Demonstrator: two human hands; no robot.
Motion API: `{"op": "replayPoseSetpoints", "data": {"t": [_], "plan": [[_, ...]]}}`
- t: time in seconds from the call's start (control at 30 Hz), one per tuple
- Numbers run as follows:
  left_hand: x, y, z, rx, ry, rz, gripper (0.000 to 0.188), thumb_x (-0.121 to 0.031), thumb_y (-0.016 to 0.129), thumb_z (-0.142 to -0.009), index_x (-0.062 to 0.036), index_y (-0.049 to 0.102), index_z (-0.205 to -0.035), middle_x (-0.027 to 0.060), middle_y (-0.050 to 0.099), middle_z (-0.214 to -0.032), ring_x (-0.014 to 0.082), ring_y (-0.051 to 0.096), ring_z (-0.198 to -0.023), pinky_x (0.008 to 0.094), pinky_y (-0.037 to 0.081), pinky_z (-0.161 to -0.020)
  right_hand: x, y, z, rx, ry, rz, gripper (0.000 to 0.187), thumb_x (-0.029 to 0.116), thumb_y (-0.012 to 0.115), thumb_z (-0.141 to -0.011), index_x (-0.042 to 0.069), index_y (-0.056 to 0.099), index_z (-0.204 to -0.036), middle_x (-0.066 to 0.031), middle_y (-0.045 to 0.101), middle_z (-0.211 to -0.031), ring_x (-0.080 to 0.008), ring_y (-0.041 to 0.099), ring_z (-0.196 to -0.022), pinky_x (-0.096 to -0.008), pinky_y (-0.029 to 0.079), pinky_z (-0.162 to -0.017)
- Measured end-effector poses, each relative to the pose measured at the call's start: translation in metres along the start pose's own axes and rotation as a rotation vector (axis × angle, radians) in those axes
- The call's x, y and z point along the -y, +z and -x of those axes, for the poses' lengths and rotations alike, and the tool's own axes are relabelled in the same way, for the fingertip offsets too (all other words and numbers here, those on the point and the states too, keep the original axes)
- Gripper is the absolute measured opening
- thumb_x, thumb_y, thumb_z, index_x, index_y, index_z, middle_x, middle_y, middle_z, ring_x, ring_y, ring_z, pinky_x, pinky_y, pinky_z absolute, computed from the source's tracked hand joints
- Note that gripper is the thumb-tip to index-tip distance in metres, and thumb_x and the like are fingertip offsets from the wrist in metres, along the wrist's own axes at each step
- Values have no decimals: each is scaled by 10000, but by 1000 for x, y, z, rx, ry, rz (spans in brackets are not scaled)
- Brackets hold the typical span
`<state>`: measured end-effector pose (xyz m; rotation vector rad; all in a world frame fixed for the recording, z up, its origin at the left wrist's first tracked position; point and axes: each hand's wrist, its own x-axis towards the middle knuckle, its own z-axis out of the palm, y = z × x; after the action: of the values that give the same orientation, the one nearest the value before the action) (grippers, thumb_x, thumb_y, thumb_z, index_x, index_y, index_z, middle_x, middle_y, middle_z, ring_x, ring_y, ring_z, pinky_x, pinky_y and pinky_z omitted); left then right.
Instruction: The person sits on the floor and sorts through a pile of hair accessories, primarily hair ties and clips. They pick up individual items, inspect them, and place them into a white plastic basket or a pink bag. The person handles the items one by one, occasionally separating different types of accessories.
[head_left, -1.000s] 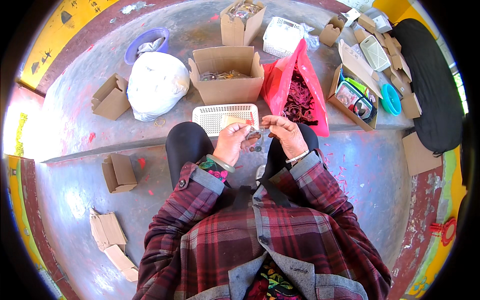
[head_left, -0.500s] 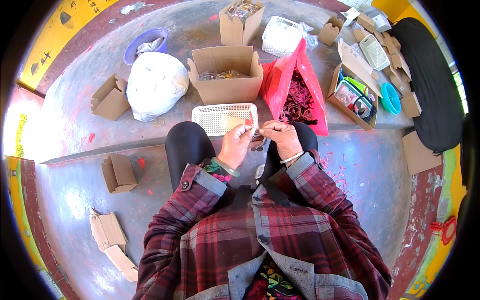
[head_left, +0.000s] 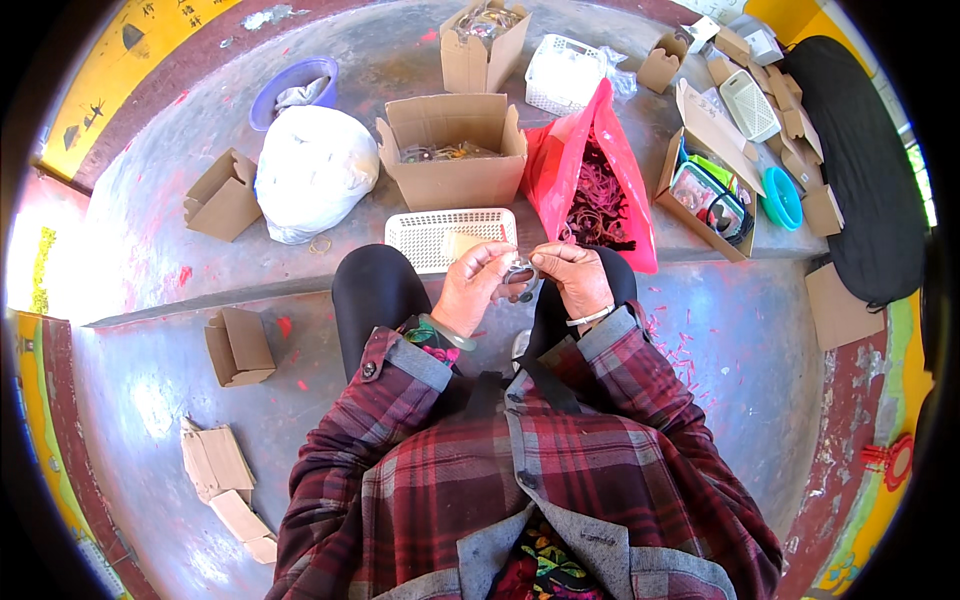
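In front of my knees, my left hand (head_left: 470, 290) pinches a small greyish loop (head_left: 520, 272), a ring-shaped band whose exact kind I cannot make out. Close beside it, my right hand (head_left: 578, 283) has thumb and forefinger pressed together at the loop's right edge. Just beyond my hands is a shallow white mesh basket (head_left: 405, 240) with a flat tan piece (head_left: 463, 243) in it. To its right stands a red bag (head_left: 553, 165), opened on pink and dark loops (head_left: 598, 195).
Behind the basket stands a cardboard box (head_left: 455, 180) with loops inside. A stuffed white bag (head_left: 315, 175) and a purple basin (head_left: 265, 105) are on the left. At right are an open carton (head_left: 690, 220), a turquoise basin (head_left: 782, 198) and a long black bag (head_left: 850, 170). A step edge (head_left: 250, 293) crosses the floor.
My hands have moved slightly apart, and the greyish loop between them now shows as a round ring. The things around have stayed where they were.
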<state>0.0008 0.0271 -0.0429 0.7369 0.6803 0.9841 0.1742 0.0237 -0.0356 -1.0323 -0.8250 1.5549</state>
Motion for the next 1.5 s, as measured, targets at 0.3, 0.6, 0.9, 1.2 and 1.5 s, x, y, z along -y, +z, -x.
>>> {"op": "replayPoseSetpoints", "data": {"t": [0.3,0.6,0.9,1.2,1.5], "plan": [[-2,0,0,-51,-50,-202,172,-141,571,-873,23,584,-924,88,626,-850,159,636,-758,253,533,-589,-14,-1,-2,76,-156,256,82,28,635,-793,-33,644,-847,-38,601,-784,-94,534,-728,-224,421,-684],[-10,-4,-3,-1,-50,-446,208,-167,553,-886,30,587,-944,34,598,-753,80,524,-520,199,431,-444,-12,0,1,67,-124,189,88,82,612,-830,-3,634,-825,7,599,-761,-50,492,-707,-208,393,-663],[-7,-24,-6,-202,25,186,172,-162,510,-904,-23,558,-994,23,622,-822,60,530,-612,206,423,-514,-6,5,1,71,52,158,264,251,619,-842,3,608,-933,-36,636,-822,-106,578,-732,-243,435,-676],[-13,-17,-4,-279,3,125,154,-168,566,-873,-32,603,-937,28,634,-867,84,575,-747,205,436,-570,-3,3,2,78,83,139,141,161,607,-833,26,616,-872,-52,652,-775,-104,595,-703,-237,423,-645],[-10,-19,-7,-119,13,75,200,-130,543,-890,49,594,-962,107,631,-903,148,606,-795,268,488,-730,-4,0,2,95,41,205,149,130,613,-826,8,624,-911,-33,635,-756,-76,540,-659,-219,406,-632]]}}
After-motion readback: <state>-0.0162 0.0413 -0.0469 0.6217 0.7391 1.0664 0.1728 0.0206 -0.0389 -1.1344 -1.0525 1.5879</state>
